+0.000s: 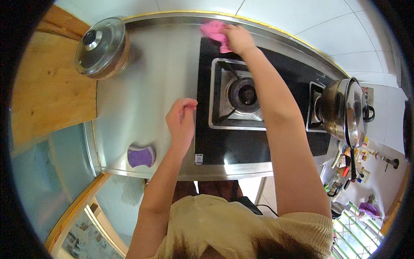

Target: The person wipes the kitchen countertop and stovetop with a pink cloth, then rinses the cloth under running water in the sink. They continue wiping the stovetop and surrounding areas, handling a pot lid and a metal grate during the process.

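My right hand (240, 39) is shut on a pink cloth (215, 32), at the back left corner of a black gas cooktop (233, 147). Beneath my right forearm lies part of the near burner (244, 95) in its square metal tray. My left hand (181, 118) hovers by the cooktop's left edge, fingers curled, with no object visible in it; how tightly they close is hidden. A purple sponge (141, 156) with a pale layer lies on the stainless steel counter (155, 81), left of that hand.
A pot with a glass lid (103, 47) stands at the counter's back left. On the right burner sits a lidded steel pan (339, 110), its long handle pointing towards me. Tiled wall (284, 16) borders the back; a wooden panel (55, 87) is at the left.
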{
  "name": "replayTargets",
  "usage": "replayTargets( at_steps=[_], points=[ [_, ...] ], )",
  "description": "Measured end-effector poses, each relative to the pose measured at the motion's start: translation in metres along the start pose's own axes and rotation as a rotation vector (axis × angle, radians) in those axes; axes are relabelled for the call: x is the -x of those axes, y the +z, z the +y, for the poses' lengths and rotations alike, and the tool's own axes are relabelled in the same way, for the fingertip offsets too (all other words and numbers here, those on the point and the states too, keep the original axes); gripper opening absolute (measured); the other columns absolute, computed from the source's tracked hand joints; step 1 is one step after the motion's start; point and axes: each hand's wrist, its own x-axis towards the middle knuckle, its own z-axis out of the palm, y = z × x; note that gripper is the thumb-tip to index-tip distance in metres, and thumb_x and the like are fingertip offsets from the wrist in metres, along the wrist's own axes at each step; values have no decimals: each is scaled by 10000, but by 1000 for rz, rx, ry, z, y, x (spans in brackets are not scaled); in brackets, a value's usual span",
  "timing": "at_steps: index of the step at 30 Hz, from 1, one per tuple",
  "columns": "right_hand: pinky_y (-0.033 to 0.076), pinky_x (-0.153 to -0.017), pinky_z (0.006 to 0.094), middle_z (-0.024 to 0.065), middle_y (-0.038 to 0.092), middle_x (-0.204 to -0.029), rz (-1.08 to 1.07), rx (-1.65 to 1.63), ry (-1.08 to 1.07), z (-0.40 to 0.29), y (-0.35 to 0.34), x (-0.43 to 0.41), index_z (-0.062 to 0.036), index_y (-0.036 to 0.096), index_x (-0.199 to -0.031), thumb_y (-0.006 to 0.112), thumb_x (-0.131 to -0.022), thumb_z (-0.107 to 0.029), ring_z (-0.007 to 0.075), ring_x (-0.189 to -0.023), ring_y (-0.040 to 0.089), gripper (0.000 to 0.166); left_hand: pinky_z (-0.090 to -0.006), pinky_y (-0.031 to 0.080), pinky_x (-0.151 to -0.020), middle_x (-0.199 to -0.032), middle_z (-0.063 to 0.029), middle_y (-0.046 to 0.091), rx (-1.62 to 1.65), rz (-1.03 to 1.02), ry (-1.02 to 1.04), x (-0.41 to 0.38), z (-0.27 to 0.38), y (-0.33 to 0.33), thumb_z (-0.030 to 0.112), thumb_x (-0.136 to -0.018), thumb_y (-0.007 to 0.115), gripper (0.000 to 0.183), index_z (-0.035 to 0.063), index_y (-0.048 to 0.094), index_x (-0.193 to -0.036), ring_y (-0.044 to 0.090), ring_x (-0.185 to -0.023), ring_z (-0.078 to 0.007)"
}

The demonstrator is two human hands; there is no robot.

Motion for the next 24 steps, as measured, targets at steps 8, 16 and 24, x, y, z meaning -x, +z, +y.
replayTargets(
  at_steps=[8,16,24],
  points=[
    [493,-771,447,207,656,-901,333,-105,878,164,-16,142,8,650,-882,576,-839,-306,384,-840,627,325,-221,457,-681,-804,-50,630,28,-4,46,-50,26,73,-75,-840,468,181,-3,630,-877,580,-736,-107],
    [485,-791,379,119,596,-980,477,-273,-2,57,-33,37,-93,633,-1003,628,-814,-154,277,-886,586,199,-229,478,-708,-836,-42,638,-20,-32,79,-55,24,81,-48,-877,473,169,3,635,-880,594,-765,-107],
    [475,-854,413,80,530,-1093,323,-19,36,56,-16,19,-268,657,-980,561,-788,-137,306,-1062,508,251,-225,478,-700,-804,-39,645,-72,-7,114,-77,34,97,-29,-877,476,166,3,639,-870,588,-742,-100]
  ],
)
